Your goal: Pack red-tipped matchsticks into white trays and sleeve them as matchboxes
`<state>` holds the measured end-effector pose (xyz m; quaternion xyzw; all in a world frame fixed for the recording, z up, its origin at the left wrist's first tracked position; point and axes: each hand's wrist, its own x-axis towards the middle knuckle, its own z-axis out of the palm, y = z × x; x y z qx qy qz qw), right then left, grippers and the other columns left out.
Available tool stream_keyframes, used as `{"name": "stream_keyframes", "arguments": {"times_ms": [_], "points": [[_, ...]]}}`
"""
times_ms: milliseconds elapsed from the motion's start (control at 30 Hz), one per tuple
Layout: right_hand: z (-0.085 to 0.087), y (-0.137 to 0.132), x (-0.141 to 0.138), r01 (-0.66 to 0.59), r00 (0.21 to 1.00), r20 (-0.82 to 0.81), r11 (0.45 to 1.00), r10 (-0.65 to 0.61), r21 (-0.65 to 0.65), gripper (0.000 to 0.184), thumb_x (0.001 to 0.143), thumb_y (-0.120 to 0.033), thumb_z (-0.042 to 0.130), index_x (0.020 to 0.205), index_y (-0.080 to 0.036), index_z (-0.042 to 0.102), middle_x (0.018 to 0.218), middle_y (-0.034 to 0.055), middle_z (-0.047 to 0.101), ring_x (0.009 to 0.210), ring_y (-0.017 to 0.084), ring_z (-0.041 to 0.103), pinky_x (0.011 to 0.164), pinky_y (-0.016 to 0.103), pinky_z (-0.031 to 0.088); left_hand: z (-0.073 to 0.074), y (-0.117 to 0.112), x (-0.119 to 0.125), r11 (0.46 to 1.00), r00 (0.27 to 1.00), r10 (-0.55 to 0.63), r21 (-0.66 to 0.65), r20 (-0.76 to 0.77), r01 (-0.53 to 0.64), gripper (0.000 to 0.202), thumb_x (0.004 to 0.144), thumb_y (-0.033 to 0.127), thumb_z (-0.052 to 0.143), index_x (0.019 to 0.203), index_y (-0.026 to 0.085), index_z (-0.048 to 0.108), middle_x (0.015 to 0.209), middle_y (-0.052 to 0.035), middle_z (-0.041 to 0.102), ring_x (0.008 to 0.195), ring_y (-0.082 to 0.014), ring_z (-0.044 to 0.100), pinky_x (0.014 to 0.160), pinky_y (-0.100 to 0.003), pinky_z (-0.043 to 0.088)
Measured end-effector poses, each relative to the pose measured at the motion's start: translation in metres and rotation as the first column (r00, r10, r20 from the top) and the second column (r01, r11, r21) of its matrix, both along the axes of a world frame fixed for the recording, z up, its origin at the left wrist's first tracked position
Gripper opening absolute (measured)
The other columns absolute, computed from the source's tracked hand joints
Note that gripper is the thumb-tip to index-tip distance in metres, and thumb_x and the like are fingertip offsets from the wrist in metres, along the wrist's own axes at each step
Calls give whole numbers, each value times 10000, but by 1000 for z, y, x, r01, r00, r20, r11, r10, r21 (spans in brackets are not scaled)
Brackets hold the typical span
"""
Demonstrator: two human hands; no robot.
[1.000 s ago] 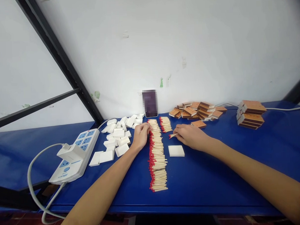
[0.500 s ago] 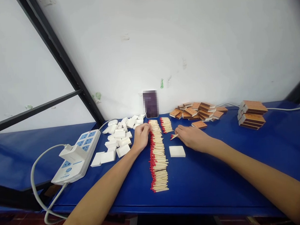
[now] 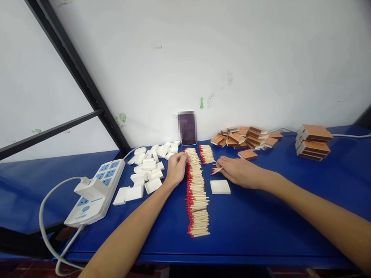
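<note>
A long row of red-headed matches (image 3: pixel 198 195) runs front to back on the blue table, heads to the left. At its far left edge my left hand (image 3: pixel 177 168) has thumb and forefinger pinched together against the match heads; what lies between them is hidden. My right hand (image 3: pixel 233 170) is closed on a few matches (image 3: pixel 217 170), their red heads pointing left. Just behind those lies a shorter row of matches (image 3: pixel 207 154). A small white matchbox tray (image 3: pixel 220 187) sits in front of my right hand, right of the long row.
White matchbox trays (image 3: pixel 149 164) are heaped left of my left hand. Orange matchbox sleeves (image 3: pixel 249 137) lie piled at back right, with stacked matchboxes (image 3: pixel 314 142) beyond. A phone (image 3: pixel 188 128) leans on the wall. A power strip (image 3: pixel 96 193) with cable lies left, near a black frame (image 3: pixel 112 125).
The view has shifted very slightly. Both hands stay in nearly the same places, the right one still closed on its matches.
</note>
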<state>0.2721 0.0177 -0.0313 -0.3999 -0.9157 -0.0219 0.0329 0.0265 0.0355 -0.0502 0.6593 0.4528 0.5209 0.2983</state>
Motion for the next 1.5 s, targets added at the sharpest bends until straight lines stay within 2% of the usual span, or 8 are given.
{"name": "stream_keyframes", "arguments": {"times_ms": [267,500,700,833,967,1033,1200,1500], "points": [[25,-15,2,-88,986,-151,985,66,-148,234,979,-314,372,824,-200,505,834,29,613,699,168,511,710,306,352,2,-2,1,1000,1000,2,12,-26,-1,322,847,272,425,599,153,592,511,33,405,529,-106,380,556,-256,293],[35,-25,-5,-140,972,-227,923,60,-359,98,847,-235,532,775,-196,585,765,7,633,659,142,521,576,246,336,2,-3,2,1000,1000,-21,12,-21,21,310,845,261,431,606,149,592,512,37,402,526,-100,372,555,-255,286],[35,-27,-9,-185,964,-246,911,97,-369,128,835,-295,595,830,-197,678,816,24,689,714,156,587,628,256,383,2,-3,2,1000,999,-20,-1,-28,20,310,846,270,426,603,151,576,511,37,399,524,-100,368,549,-249,284],[39,-27,-8,-167,951,-298,948,83,-270,174,846,-351,591,809,-205,677,803,25,678,718,159,587,643,264,391,1,-3,2,1000,999,-28,-5,-38,28,309,849,282,423,611,153,573,510,36,401,521,-101,365,543,-247,282],[35,-15,-2,-41,954,-301,993,7,-107,244,883,-392,532,764,-215,650,663,8,621,621,154,545,631,278,360,1,-3,2,1000,998,-23,-4,-50,23,315,851,287,422,614,154,581,504,35,397,517,-104,365,538,-248,282],[30,-7,3,32,963,-263,995,-56,-97,283,889,-430,527,748,-218,650,576,-4,589,558,150,519,598,277,333,1,-4,2,1000,999,-18,-1,-48,18,315,852,278,425,612,152,586,504,34,402,517,-103,368,539,-248,283],[23,4,8,69,971,-205,969,-119,-236,382,885,-515,519,745,-206,696,571,10,618,512,145,514,517,273,294,2,-4,3,999,999,-36,6,-33,36,303,847,250,425,607,149,579,510,36,406,520,-98,367,550,-244,294],[11,11,7,-24,953,-291,936,-85,-352,303,839,-430,569,816,-174,728,733,47,689,614,159,567,567,266,386,2,-5,3,999,998,-32,-6,-48,32,307,845,269,423,606,150,574,504,37,393,522,-100,364,546,-244,286]]}}
